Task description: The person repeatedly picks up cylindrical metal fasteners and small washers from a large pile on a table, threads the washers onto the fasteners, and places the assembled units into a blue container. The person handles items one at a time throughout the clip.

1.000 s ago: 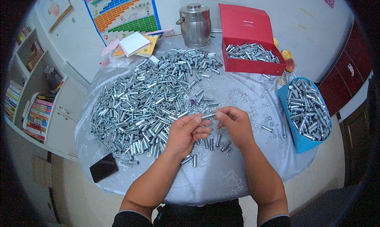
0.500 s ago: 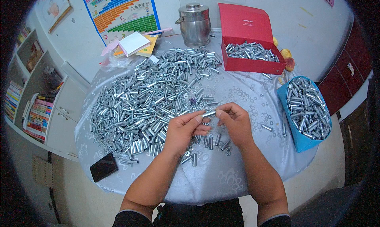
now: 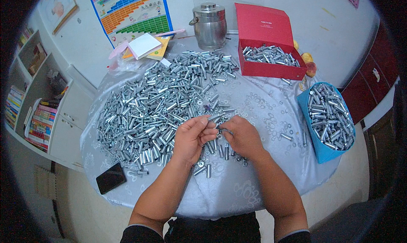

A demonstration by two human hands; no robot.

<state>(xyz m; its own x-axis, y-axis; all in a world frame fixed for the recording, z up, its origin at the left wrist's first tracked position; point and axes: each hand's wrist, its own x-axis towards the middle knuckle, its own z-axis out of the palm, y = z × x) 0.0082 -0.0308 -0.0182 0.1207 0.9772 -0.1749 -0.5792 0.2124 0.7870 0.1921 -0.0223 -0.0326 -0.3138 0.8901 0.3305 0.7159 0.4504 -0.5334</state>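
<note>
A large pile of silvery metal sleeves, bolts and washers covers the left and middle of the table. At its near right edge my left hand is closed, thumb and fingers pinching a slim metal bolt that points to the right. Close beside it, my right hand is turned knuckles up with its fingers curled downward by the left fingertips. What those curled fingers hold is hidden. Several loose sleeves and washers lie just below the hands.
An open red box and a blue container, both holding assembled metal pieces, stand at the right. A steel pot and small notebooks are at the back. A black phone lies near the left edge.
My right hand has moved down and slightly left, turning its knuckles up and curling its fingers. The left hand stays nearly in place, still pinching metal.
</note>
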